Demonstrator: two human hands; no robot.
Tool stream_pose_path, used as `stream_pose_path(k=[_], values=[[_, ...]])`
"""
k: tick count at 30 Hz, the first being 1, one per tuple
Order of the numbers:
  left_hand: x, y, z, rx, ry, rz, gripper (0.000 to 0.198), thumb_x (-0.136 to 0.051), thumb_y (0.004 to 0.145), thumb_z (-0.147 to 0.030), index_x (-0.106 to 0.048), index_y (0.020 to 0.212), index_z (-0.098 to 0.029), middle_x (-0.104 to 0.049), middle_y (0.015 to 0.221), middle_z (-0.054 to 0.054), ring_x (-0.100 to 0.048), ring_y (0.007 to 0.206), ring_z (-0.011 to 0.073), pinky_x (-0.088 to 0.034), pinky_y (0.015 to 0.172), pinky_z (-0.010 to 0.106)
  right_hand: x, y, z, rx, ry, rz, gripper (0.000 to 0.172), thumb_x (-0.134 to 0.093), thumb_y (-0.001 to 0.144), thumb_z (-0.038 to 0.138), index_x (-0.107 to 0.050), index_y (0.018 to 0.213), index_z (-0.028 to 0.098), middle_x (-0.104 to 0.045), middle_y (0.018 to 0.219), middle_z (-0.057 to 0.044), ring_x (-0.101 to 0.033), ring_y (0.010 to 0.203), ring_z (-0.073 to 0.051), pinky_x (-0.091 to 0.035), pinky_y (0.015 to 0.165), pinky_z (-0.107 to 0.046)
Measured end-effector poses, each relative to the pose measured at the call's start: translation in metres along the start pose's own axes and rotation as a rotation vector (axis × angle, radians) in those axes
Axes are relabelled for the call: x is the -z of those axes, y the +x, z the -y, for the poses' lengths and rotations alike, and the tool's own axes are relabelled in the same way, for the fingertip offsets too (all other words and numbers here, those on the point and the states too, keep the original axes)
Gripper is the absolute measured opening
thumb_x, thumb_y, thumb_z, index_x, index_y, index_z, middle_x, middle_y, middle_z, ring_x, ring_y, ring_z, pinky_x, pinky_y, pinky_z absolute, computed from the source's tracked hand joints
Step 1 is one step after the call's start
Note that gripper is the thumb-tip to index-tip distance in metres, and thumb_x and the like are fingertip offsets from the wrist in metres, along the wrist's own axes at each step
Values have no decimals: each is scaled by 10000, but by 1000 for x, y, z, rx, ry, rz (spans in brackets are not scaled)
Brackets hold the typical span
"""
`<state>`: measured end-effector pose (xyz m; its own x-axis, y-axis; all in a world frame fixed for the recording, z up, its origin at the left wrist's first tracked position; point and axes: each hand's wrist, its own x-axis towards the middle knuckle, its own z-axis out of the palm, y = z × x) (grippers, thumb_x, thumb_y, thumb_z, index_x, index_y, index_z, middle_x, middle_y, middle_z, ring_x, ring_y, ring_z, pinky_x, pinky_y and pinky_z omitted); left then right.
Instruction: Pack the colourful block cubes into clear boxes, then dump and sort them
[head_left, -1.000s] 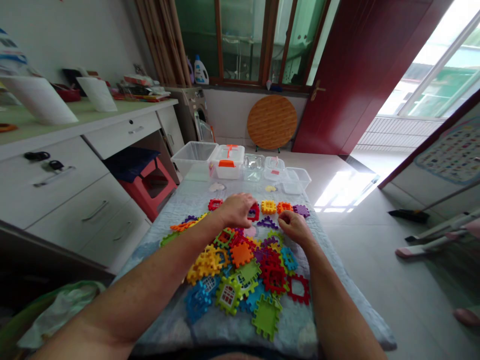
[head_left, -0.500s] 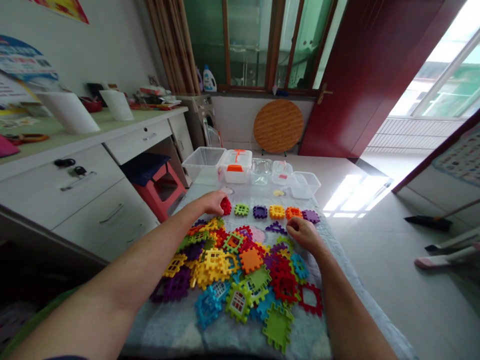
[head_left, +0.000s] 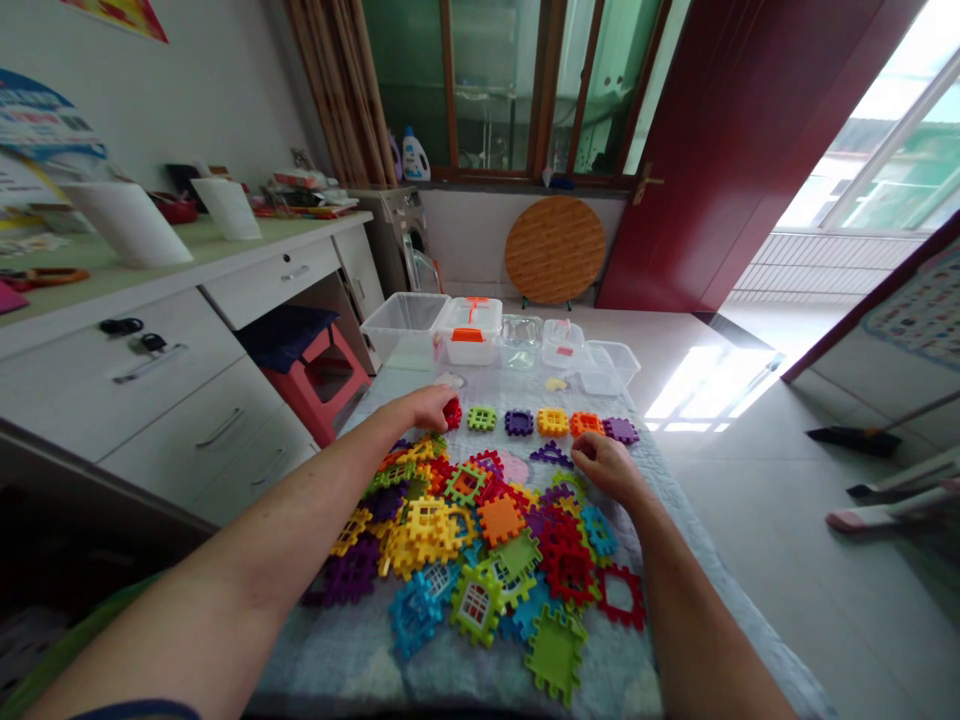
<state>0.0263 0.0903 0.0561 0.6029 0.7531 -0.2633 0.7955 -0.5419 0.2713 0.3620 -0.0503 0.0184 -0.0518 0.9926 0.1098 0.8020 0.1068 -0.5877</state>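
Observation:
My left hand (head_left: pixel 435 407) is closed on a red toothed piece (head_left: pixel 454 413) at the left end of a row. Rightward in that row lie a green piece (head_left: pixel 481 418), a dark purple piece (head_left: pixel 519 422), a yellow piece (head_left: pixel 553 421), an orange piece (head_left: pixel 586 424) and a purple piece (head_left: pixel 621 431). My right hand (head_left: pixel 600 460) rests below the orange one with its fingers curled; what they hold, if anything, is hidden. Just left of it lies a purple triangular piece (head_left: pixel 551 454). A large mixed pile of toothed pieces (head_left: pixel 502 520) spreads between my forearms.
Clear open bins (head_left: pixel 405 315) and a lidded box with orange latches (head_left: pixel 472 332) stand along the far edge of the cloth-covered table (head_left: pixel 337 660). A pink stool (head_left: pixel 330 400) and a white desk (head_left: pixel 180 390) are on the left; a round wooden tabletop (head_left: pixel 555 250) leans behind.
The view has shifted slightly. Both hands and the pieces keep nearly the same places.

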Motion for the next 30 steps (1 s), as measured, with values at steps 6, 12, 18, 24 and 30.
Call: stream_pose_path(k=[6, 12, 18, 24, 30], values=[[-1, 1, -1, 12, 1, 0, 309, -590, 524, -118, -635, 828, -152, -659, 798, 45, -602, 708, 199, -479, 677, 297, -2, 0, -2, 7, -5, -7, 142, -501, 743, 259, -624, 726, 189, -651, 668, -26, -549, 592, -147, -360, 567, -266], [9, -23, -6, -13, -11, -184, 800, -674, 569, -189, -467, 1339, -132, -500, 1391, 159, -469, 1284, 307, -377, 1069, 377, -2, 0, -2, 5, -5, -10, 137, -509, 738, 261, -625, 719, 192, -635, 644, -22, -536, 576, -143, -357, 558, -264], [5, -79, -1, 34, -26, -353, 562, -561, 755, -297, -538, 1286, -113, -573, 1305, 160, -537, 1221, 295, -403, 1065, 402, -1, 0, -2, 24, 4, 3, 142, -500, 736, 272, -615, 716, 190, -622, 633, -13, -520, 557, -133, -358, 552, -259], [-27, -150, -2, 155, -126, -457, 463, -456, 885, -490, -625, 1161, -159, -640, 1198, 136, -594, 1135, 279, -454, 1013, 424, -1, -1, -2, 34, -29, 0, 158, -493, 743, 284, -619, 727, 190, -628, 642, -20, -533, 569, -141, -348, 552, -263], [-75, -203, -61, 17, -43, -516, 561, -513, 888, -565, -549, 1313, -200, -508, 1408, 129, -418, 1333, 317, -329, 1123, 500, -2, -2, 3, 8, -49, 3, 151, -505, 745, 275, -630, 719, 195, -588, 586, 8, -506, 539, -130, -335, 535, -254]])
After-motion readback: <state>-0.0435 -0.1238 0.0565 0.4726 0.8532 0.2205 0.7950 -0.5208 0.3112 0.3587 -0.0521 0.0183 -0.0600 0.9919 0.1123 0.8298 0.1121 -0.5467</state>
